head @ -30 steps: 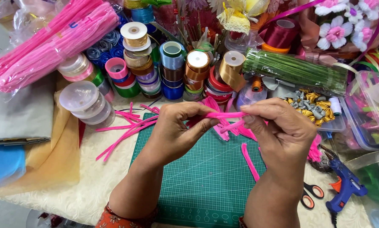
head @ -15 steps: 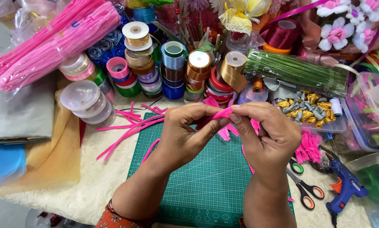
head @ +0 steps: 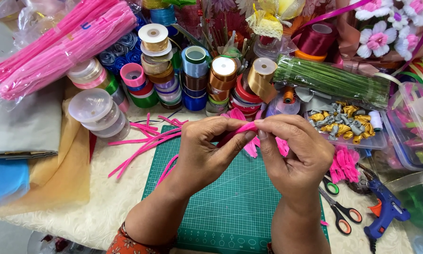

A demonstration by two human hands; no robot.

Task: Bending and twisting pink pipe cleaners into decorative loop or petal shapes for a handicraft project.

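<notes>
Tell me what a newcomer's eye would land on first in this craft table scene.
First, the left hand and right hand meeting at centre, pinching a pink pipe cleaner above the green cutting mat. Next, the big bundle of pink pipe cleaners at top left, and the stacked ribbon spools behind the hands.

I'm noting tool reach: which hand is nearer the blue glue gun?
Right. The right hand is just left of the blue glue gun; the left hand is farther left.
</notes>
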